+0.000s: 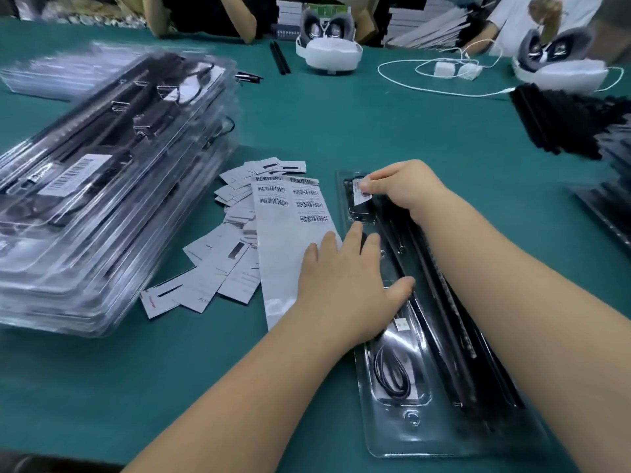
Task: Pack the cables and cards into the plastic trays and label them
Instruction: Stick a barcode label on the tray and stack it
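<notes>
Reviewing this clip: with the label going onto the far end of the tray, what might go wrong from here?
1. The right hand presses the small barcode label onto the clear tray at a tilt; it may stick crooked or creased.
2. The left hand rests partly on the label sheet and partly on the tray, so either could slide on the table.
3. The loose cards lie close by and could be swept aside.

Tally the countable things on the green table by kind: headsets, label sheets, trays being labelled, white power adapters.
White headsets: 2
Barcode label sheets: 1
Trays being labelled: 1
White power adapters: 2
Total: 6
</notes>
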The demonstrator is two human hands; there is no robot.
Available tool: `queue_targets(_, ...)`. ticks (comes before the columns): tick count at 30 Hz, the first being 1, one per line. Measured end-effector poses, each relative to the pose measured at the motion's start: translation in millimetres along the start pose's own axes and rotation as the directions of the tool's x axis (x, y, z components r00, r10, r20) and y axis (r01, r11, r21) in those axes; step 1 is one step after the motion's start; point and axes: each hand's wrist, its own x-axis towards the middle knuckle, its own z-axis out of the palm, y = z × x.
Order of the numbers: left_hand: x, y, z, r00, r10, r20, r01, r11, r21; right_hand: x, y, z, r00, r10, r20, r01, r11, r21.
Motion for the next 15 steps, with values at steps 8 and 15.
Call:
queue_targets(8,-0.3,-0.3,-1.7,1.000,0.006,0.012,-0.006,1.000,0.007,2.5,14.3,4.7,0.943,-0.327,-0.060,0.254,0.825,-0.505)
queue_targets(15,-0.2,0.3,-0.6,1.000,0.009,0.010,-0.009,1.000,0.020,27.3,18.1,-2.2,0.982,-0.188,-0.003,0.130,0.691,-0.711)
